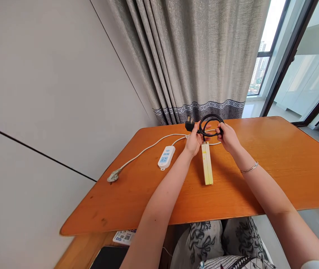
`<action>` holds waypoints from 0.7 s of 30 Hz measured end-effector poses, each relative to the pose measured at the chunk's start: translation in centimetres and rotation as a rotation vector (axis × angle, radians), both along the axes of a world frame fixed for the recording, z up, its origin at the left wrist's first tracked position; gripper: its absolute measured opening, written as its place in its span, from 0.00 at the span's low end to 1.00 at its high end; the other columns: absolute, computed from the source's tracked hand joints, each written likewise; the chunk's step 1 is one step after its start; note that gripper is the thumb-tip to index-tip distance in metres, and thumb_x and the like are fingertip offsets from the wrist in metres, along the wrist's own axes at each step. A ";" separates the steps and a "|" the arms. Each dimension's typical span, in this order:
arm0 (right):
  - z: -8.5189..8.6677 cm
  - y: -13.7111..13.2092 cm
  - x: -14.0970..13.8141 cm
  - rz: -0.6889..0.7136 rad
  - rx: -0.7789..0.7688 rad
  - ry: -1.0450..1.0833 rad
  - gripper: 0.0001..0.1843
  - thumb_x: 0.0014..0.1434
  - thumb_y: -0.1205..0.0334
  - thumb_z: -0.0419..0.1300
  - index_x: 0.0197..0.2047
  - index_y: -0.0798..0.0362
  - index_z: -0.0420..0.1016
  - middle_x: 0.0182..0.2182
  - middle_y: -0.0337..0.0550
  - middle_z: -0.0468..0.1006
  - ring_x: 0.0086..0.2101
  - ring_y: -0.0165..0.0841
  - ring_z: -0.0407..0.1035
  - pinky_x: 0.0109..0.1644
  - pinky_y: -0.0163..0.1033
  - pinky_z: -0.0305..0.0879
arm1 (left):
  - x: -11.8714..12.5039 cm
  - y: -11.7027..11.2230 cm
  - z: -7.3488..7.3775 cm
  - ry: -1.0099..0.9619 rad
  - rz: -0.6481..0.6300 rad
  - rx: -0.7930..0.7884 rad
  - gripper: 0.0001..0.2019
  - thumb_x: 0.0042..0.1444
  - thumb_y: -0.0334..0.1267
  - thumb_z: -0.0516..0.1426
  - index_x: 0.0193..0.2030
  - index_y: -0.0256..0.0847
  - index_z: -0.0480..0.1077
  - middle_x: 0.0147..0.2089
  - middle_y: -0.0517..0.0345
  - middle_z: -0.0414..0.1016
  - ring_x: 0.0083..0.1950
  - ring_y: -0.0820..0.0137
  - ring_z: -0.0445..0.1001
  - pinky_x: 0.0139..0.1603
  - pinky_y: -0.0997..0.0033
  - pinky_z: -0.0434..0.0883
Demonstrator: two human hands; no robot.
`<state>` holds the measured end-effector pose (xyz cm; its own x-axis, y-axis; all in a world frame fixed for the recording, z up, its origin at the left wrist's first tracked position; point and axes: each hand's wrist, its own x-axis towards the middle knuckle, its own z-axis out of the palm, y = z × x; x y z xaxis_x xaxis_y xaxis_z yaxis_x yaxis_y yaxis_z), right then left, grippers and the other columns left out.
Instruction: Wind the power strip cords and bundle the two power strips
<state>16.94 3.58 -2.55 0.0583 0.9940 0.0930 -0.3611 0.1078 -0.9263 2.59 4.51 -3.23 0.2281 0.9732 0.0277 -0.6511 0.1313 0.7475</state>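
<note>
A black power cord (212, 116) is looped into a coil above the table, held between both hands. My left hand (194, 142) is closed on the coil's left side, close to the black plug (189, 124), whose pins point up. On the coil's right side, my right hand (228, 136) pinches the cord with fingers and thumb. From the coil the cord runs down to a pale yellow power strip (207, 164), which stands on its narrow side below the hands. Left of it lies a white power strip (166, 157) with blue socket faces. Its white cord (151, 145) runs partly behind my hands.
The orange-brown wooden table (249, 186) has a white plug (114, 175) lying near its left edge. A grey curtain (204, 56) hangs behind, with a pale wall (50, 93) at left. Below the front edge are a dark flat object (107, 257) and a printed packet (124, 237).
</note>
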 end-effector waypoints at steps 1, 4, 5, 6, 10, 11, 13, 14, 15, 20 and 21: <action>-0.1 0.1 0.0 0.011 0.000 -0.006 0.18 0.57 0.46 0.63 0.33 0.50 0.62 0.22 0.30 0.63 0.19 0.22 0.52 0.22 0.29 0.48 | 0.0 0.1 0.1 0.010 -0.001 -0.015 0.17 0.70 0.45 0.50 0.59 0.43 0.70 0.48 0.49 0.83 0.43 0.68 0.83 0.40 0.73 0.75; -0.4 0.5 0.2 0.043 0.013 -0.033 0.20 0.56 0.44 0.65 0.33 0.49 0.62 0.22 0.30 0.65 0.19 0.22 0.53 0.22 0.28 0.48 | -0.2 0.3 0.4 0.025 0.002 -0.069 0.14 0.71 0.39 0.47 0.50 0.37 0.72 0.37 0.50 0.82 0.38 0.69 0.82 0.38 0.73 0.74; -0.4 0.6 0.3 0.047 0.019 -0.040 0.21 0.55 0.44 0.65 0.33 0.49 0.62 0.22 0.30 0.65 0.19 0.22 0.53 0.22 0.29 0.48 | -0.3 0.3 0.5 0.024 -0.004 -0.089 0.14 0.71 0.38 0.47 0.48 0.36 0.72 0.34 0.52 0.80 0.37 0.69 0.82 0.37 0.74 0.74; -0.5 0.7 0.4 0.049 0.023 -0.044 0.21 0.55 0.44 0.65 0.33 0.49 0.62 0.22 0.31 0.65 0.19 0.22 0.52 0.22 0.29 0.47 | -0.4 0.2 0.7 0.019 -0.014 -0.104 0.14 0.71 0.37 0.47 0.47 0.36 0.72 0.32 0.54 0.79 0.35 0.70 0.81 0.36 0.74 0.73; -0.8 0.9 0.6 0.073 0.003 -0.071 0.19 0.55 0.45 0.65 0.34 0.50 0.64 0.21 0.30 0.65 0.19 0.22 0.52 0.22 0.29 0.46 | -0.6 0.1 1.2 -0.006 -0.042 -0.130 0.13 0.69 0.35 0.49 0.45 0.33 0.73 0.28 0.57 0.74 0.29 0.72 0.77 0.30 0.75 0.70; -0.9 0.9 0.6 0.079 -0.002 -0.084 0.18 0.55 0.46 0.64 0.34 0.50 0.65 0.21 0.30 0.65 0.19 0.22 0.52 0.22 0.29 0.46 | -0.7 0.1 1.3 -0.015 -0.041 -0.133 0.12 0.68 0.34 0.49 0.44 0.33 0.74 0.28 0.57 0.73 0.28 0.72 0.76 0.30 0.75 0.70; -1.0 0.9 0.6 0.091 0.004 -0.122 0.17 0.55 0.47 0.64 0.36 0.51 0.67 0.21 0.30 0.66 0.19 0.22 0.53 0.22 0.29 0.46 | -0.8 0.1 1.4 -0.037 -0.035 -0.148 0.10 0.65 0.31 0.51 0.42 0.33 0.74 0.27 0.58 0.72 0.27 0.73 0.73 0.32 0.73 0.71; -1.0 0.9 0.6 0.098 0.018 -0.146 0.16 0.55 0.48 0.64 0.37 0.51 0.68 0.22 0.30 0.66 0.19 0.23 0.53 0.22 0.30 0.47 | -0.8 0.1 1.4 -0.049 -0.033 -0.154 0.10 0.64 0.29 0.51 0.42 0.33 0.74 0.27 0.58 0.72 0.26 0.74 0.72 0.34 0.73 0.72; -1.1 0.9 0.7 0.107 0.036 -0.172 0.16 0.55 0.49 0.63 0.38 0.51 0.69 0.22 0.30 0.67 0.19 0.23 0.54 0.22 0.30 0.48 | -0.8 0.1 1.4 -0.059 -0.031 -0.158 0.09 0.62 0.27 0.52 0.42 0.34 0.74 0.28 0.59 0.72 0.26 0.75 0.71 0.36 0.72 0.73; -1.2 1.2 1.2 0.126 0.102 -0.278 0.12 0.57 0.54 0.62 0.41 0.53 0.72 0.22 0.31 0.69 0.18 0.23 0.55 0.22 0.31 0.50 | -0.7 0.2 1.1 -0.048 -0.003 -0.142 0.13 0.56 0.22 0.54 0.46 0.33 0.75 0.29 0.58 0.74 0.27 0.75 0.72 0.38 0.70 0.74; -1.2 1.3 1.3 0.125 0.106 -0.294 0.11 0.57 0.56 0.62 0.41 0.53 0.72 0.22 0.32 0.70 0.18 0.23 0.55 0.22 0.31 0.50 | -0.7 0.2 1.0 -0.041 0.007 -0.127 0.15 0.55 0.22 0.54 0.47 0.32 0.75 0.28 0.58 0.74 0.27 0.75 0.72 0.37 0.70 0.74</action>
<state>18.25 4.84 -3.76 -0.1077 0.9757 0.1906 -0.0962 0.1806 -0.9788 1.91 4.74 -2.25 0.2222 0.9712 -0.0863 -0.6819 0.2181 0.6982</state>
